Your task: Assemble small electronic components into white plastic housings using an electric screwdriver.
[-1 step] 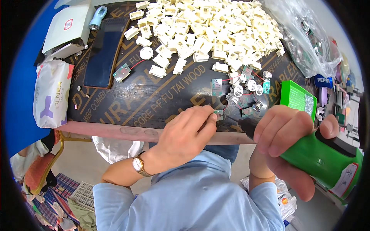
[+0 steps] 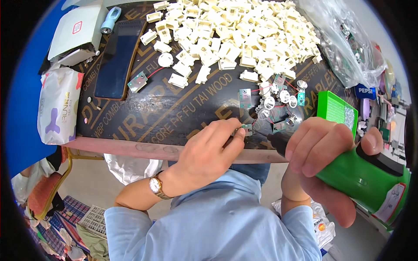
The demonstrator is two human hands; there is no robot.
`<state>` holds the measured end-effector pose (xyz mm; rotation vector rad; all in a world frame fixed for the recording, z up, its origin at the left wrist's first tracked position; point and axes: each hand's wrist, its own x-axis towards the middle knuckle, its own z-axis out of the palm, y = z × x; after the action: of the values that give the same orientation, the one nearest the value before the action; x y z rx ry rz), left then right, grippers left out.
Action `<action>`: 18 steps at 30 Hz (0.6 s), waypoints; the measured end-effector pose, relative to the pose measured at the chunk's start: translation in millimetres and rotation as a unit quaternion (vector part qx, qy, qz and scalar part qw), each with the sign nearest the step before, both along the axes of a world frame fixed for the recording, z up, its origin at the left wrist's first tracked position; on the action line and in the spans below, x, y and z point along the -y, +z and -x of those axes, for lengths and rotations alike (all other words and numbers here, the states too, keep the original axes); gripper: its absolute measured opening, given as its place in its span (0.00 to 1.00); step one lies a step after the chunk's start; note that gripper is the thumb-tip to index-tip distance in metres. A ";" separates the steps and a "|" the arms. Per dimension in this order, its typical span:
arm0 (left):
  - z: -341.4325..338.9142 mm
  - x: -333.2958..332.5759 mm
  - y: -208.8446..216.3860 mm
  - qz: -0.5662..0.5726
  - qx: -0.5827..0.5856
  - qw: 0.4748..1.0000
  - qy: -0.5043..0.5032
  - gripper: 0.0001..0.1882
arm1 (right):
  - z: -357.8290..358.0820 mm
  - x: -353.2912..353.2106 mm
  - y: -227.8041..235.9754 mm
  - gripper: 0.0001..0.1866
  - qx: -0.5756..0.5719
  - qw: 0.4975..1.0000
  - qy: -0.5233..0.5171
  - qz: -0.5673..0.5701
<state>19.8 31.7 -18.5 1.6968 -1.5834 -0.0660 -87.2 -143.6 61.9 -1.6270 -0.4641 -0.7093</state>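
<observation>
My left hand (image 2: 211,150) rests near the table's front edge, thumb and fingers pinching a small green circuit board (image 2: 248,129). Part of that board is hidden under the fingertips. My right hand (image 2: 320,148) is wrapped round a green and black electric screwdriver (image 2: 363,185), its dark nose pointing left towards the board. The thin tip is too faint to tell whether it touches the board. Just beyond the board lies a cluster of shiny round lamp reflectors (image 2: 269,102) with red wires and more small boards, among them a flat one (image 2: 245,98).
A big heap of cream plastic housings (image 2: 244,30) covers the far middle. At left are a phone (image 2: 115,61), a tissue pack (image 2: 61,106), a white box (image 2: 76,32) and a light-blue flashlight (image 2: 110,20). A green tray (image 2: 322,104) and a clear bag (image 2: 357,56) stand right.
The screwdriver's nose and my right hand have shifted very slightly left. My left hand and the circuit board have hardly moved.
</observation>
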 end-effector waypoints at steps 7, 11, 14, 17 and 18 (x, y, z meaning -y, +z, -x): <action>-3.6 -0.7 -0.8 -0.007 -0.024 1.000 -0.010 0.07 | 10.9 -6.1 0.4 0.52 -0.018 1.000 0.019 0.003; -6.1 -1.5 3.6 -0.025 -0.010 0.999 -0.017 0.14 | 8.3 -9.6 -0.5 0.52 -0.018 1.000 0.014 0.005; -7.5 0.3 2.1 -0.020 0.004 1.000 -0.018 0.12 | -7.4 -10.8 -4.5 0.53 -0.019 1.000 0.008 0.007; -6.9 0.0 2.5 -0.016 0.009 1.000 -0.018 0.12 | -3.7 -7.4 -3.8 0.53 -0.020 1.000 0.004 0.009; -6.8 -1.0 2.8 -0.022 0.005 1.000 -0.017 0.16 | -6.8 -7.7 -5.2 0.53 -0.019 1.000 0.006 0.008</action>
<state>26.6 32.7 -15.7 1.7061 -1.6291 -0.1111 -80.4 -135.9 56.7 -1.6493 -0.4534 -0.6670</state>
